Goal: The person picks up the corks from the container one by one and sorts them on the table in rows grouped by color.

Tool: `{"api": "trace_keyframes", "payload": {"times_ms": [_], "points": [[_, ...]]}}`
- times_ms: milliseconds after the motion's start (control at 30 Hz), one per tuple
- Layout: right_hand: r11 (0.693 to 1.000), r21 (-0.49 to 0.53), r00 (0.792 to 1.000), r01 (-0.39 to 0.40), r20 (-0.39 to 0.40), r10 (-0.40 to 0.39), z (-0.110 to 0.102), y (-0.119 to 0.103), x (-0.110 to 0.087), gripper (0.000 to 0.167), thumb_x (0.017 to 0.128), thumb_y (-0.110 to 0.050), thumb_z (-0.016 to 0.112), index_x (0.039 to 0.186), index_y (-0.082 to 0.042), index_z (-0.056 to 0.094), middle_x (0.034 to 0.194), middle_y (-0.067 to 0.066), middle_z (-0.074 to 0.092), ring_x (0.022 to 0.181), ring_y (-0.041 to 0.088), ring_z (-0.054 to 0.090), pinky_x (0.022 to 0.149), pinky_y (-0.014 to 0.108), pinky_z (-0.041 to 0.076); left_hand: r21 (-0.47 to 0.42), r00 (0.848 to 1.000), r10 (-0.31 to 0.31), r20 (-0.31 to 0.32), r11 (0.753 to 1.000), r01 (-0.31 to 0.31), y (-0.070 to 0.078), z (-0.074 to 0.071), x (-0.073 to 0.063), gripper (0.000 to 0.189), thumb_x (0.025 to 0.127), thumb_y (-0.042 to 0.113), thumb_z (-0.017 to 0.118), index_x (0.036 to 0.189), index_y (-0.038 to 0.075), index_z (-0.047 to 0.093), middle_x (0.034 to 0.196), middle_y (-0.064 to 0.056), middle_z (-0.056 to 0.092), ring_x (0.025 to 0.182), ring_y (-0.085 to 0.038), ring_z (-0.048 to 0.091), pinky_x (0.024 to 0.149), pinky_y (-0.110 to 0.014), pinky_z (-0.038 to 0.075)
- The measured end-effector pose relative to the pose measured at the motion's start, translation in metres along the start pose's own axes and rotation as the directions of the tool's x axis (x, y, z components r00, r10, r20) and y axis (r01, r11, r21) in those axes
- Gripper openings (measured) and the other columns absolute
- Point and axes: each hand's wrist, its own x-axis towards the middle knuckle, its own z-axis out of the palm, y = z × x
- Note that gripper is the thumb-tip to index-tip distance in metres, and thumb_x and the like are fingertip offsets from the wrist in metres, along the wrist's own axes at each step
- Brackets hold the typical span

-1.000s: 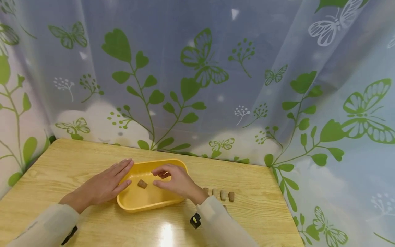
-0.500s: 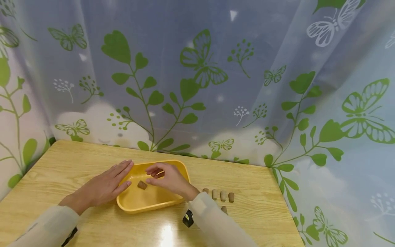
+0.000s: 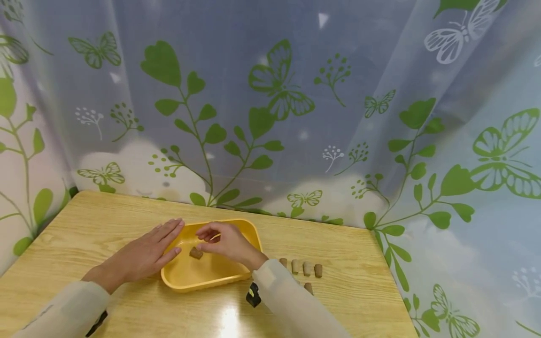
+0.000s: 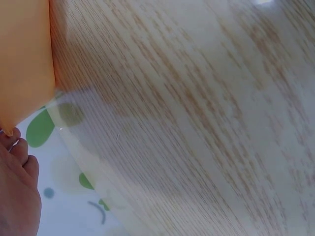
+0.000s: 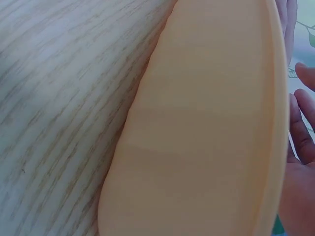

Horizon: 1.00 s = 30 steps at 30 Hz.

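Note:
A small brown cork-like piece (image 3: 196,253) lies on the floor of a yellow plastic tray (image 3: 211,284). My left hand (image 3: 141,253) rests along the tray's left rim with its fingers straight; in the left wrist view only part of that hand (image 4: 19,191) shows beside the tray wall. Over the tray my right hand (image 3: 228,243) reaches in, fingers bent and apart from the thumb. Its thumb tip is right by the brown piece; whether they touch I cannot tell. In the right wrist view the tray wall (image 5: 197,123) hides much, and part of the right hand (image 5: 301,182) shows behind the rim.
Right of the tray stands a row of several similar pieces in brown and pale tan (image 3: 306,269), with another brown piece (image 3: 309,288) nearer me, partly behind the sleeve. The wooden table (image 3: 346,300) ends at a patterned curtain (image 3: 236,117).
My right hand has moved left and slightly down inside the tray, bringing its thumb to the brown piece. The left hand stays on the rim.

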Motion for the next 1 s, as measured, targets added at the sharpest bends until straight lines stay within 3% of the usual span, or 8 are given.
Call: {"api": "trace_keyframes", "payload": {"times_ms": [267,500,833,1000], "points": [[0.999,-0.034,0.999,-0.023,0.035,0.024,0.007,0.006,0.008,0.038,0.098,-0.02,0.085,0.13,-0.002,0.076,0.121,0.014,0.077,0.094,-0.003,0.063,0.092,0.014,0.056,-0.015,1.0,-0.01,0.019,1.0,0.011,-0.001,0.0,0.0,0.074,0.118,0.051,0.043,0.173,0.005,0.027,0.181,-0.017,0.025,0.165,-0.043,0.028,0.132,-0.061,0.029],[0.997,-0.046,0.997,-0.069,0.033,0.07,0.01,0.011,0.015,0.039,0.095,-0.022,0.089,0.127,-0.004,0.077,0.112,0.004,0.077,0.091,-0.002,0.062,0.087,0.015,0.055,-0.009,1.0,-0.006,0.006,1.0,0.006,0.001,-0.001,0.0,0.073,0.118,0.05,0.043,0.172,0.004,0.029,0.18,-0.017,0.027,0.165,-0.043,0.029,0.13,-0.063,0.03],[0.986,-0.108,0.989,-0.128,0.063,0.135,0.015,0.013,0.021,0.035,0.095,-0.022,0.088,0.126,-0.009,0.078,0.116,-0.001,0.076,0.098,0.004,0.067,0.091,0.016,0.056,-0.004,1.0,-0.008,0.003,1.0,0.008,0.0,0.001,-0.001,0.073,0.118,0.05,0.043,0.173,0.004,0.028,0.181,-0.016,0.026,0.166,-0.041,0.028,0.134,-0.057,0.026],[0.983,-0.169,0.992,-0.074,0.092,0.091,0.018,0.019,0.025,0.032,0.098,-0.015,0.085,0.128,-0.008,0.078,0.12,0.003,0.077,0.101,0.006,0.069,0.092,0.014,0.056,0.009,1.0,0.009,-0.021,1.0,-0.009,0.002,-0.001,-0.002,0.071,0.118,0.047,0.045,0.172,0.003,0.031,0.179,-0.017,0.029,0.164,-0.041,0.032,0.131,-0.057,0.032]]}}
